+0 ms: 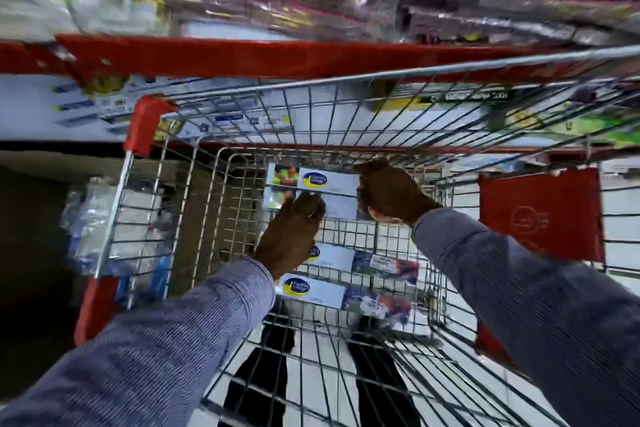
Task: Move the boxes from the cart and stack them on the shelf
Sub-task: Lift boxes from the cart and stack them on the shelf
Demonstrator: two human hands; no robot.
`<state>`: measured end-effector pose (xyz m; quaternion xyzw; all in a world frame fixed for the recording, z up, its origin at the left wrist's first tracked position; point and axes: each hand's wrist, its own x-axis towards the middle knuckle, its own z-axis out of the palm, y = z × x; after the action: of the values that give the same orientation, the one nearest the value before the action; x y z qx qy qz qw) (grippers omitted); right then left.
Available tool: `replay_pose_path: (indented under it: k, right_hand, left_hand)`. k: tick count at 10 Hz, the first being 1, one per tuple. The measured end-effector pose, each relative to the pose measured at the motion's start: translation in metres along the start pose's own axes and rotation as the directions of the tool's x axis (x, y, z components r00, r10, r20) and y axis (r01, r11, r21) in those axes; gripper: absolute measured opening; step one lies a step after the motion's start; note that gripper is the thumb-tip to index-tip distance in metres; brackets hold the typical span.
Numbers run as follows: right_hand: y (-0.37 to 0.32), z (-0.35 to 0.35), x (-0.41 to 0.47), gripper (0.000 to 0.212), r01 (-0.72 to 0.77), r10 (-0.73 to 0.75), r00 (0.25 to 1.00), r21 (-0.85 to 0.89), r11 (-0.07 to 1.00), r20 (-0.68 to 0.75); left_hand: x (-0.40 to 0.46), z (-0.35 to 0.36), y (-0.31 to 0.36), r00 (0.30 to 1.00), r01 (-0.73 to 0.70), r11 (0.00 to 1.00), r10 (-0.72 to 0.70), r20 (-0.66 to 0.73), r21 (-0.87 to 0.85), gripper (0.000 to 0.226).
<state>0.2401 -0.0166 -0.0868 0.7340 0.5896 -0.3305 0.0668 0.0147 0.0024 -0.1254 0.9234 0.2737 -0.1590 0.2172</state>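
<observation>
Both my arms reach down into a wire shopping cart with red corner guards. At its far end lies a small stack of white boxes with a blue and yellow oval logo. My left hand rests on the near edge of that stack, fingers spread. My right hand is curled over the stack's right end. Two more of the same boxes, one and another, lie nearer to me on the cart floor. Whether the far stack is lifted off the floor is unclear.
A red-edged shelf runs across behind the cart, with wrapped packages above and white boxes below. A red sign hangs on the cart's right side. Plastic-wrapped goods sit low at the left. My legs show through the mesh.
</observation>
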Motion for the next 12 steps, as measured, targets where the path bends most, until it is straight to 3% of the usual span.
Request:
replay_pose_path:
  k: [1, 4, 6, 8, 9, 10, 11, 12]
  right_hand:
    - [0.007, 0.009, 0.012, 0.052, 0.127, -0.13, 0.991, -0.076, 0.989, -0.043]
    - [0.01, 0.011, 0.027, 0.058, 0.211, -0.214, 0.977, -0.201, 0.957, 0.007]
    - [0.011, 0.011, 0.036, 0.052, 0.197, -0.187, 0.977, -0.102, 0.975, 0.098]
    - [0.01, -0.002, 0.017, 0.055, 0.248, -0.251, 0.968, -0.293, 0.923, 0.029]
    - [0.0, -0.031, -0.006, 0.055, 0.261, -0.295, 0.955, -0.366, 0.893, -0.04]
    - [-0.009, -0.062, -0.034, 0.057, 0.204, -0.249, 0.966, -0.404, 0.892, -0.062]
    - [-0.018, -0.108, -0.07, 0.06, 0.234, -0.275, 0.959, -0.343, 0.91, -0.073]
    - [-0.032, -0.166, -0.109, 0.054, 0.314, -0.368, 0.926, -0.367, 0.876, -0.088]
  left_hand:
    - [0.0, 0.007, 0.001, 1.0, 0.011, 1.0, -0.011, -0.001, -0.007, 0.08]
    - [0.025, -0.014, 0.004, 0.993, 0.117, 0.975, -0.109, -0.051, 0.188, 0.067]
    - [0.032, -0.012, -0.005, 0.998, 0.042, 0.97, -0.027, -0.063, 0.238, 0.04]
    - [0.02, -0.024, -0.003, 0.997, 0.08, 0.991, -0.081, 0.008, 0.11, 0.061]
    - [-0.004, -0.057, 0.009, 0.995, 0.1, 0.994, -0.099, 0.023, -0.044, 0.066]
    - [-0.032, -0.098, 0.021, 0.986, 0.136, 0.987, -0.144, -0.089, -0.089, 0.055]
    - [-0.061, -0.155, 0.035, 0.982, 0.145, 0.981, -0.158, -0.099, -0.125, 0.048]
    - [-0.099, -0.22, 0.053, 0.966, 0.04, 0.99, -0.073, -0.248, -0.135, 0.055]
